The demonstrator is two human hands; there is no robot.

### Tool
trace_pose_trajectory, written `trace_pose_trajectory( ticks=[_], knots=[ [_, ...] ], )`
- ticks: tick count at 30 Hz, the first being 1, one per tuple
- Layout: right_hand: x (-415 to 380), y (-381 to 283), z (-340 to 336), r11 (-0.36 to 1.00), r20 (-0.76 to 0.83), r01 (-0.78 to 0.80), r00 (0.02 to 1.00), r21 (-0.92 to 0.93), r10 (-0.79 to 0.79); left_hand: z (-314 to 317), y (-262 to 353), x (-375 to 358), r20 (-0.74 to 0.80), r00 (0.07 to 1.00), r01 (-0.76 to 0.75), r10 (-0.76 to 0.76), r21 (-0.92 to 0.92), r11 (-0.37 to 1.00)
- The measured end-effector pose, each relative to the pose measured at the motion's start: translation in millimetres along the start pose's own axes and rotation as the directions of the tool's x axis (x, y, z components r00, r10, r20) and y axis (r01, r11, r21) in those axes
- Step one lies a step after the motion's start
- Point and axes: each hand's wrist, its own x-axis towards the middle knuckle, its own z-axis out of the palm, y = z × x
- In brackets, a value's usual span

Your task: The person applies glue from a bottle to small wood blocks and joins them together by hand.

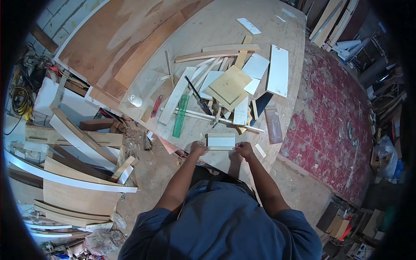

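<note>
At the near edge of the worktable, a small white rectangular board piece (221, 141) with wood-coloured strips along its long edges lies between my hands. My left hand (198, 148) is closed on its left end, and my right hand (244, 149) grips the lower right corner. Beyond it is a heap of offcuts, with a square plywood piece (229, 87) on top. A green translucent ruler (181, 116) and a black bar-like tool (198, 95) lie at the heap's left side. Right of my right hand is a small white strip (260, 150).
A red utility knife (156, 106) and a white bottle (135, 101) are on the table's left side. A brown block (273, 125) and a long white board (277, 71) lie to the right. Stacked curved boards (82, 169) fill the floor at left.
</note>
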Motion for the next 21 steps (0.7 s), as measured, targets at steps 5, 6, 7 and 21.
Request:
trace_pose_trajectory(
  ticks=[5,6,7,21],
  knots=[
    [5,2,-3,0.999,0.002,0.015,1.0,-0.049,-0.015,-2,4,-4,0.029,0.999,0.038,-0.037,-0.031,0.999],
    [9,1,-4,0.998,0.001,0.031,1.0,-0.052,-0.031,-3,9,-4,0.042,0.999,0.034,-0.034,-0.002,0.999],
    [10,5,-3,0.996,0.004,0.022,1.0,-0.089,-0.022,-2,11,-4,0.041,0.999,0.027,-0.027,-0.004,1.0],
    [-1,-11,-1,0.994,-0.002,-0.033,0.999,-0.109,0.033,-2,28,-9,-0.017,1.0,0.029,-0.025,0.303,0.952]
  ],
)
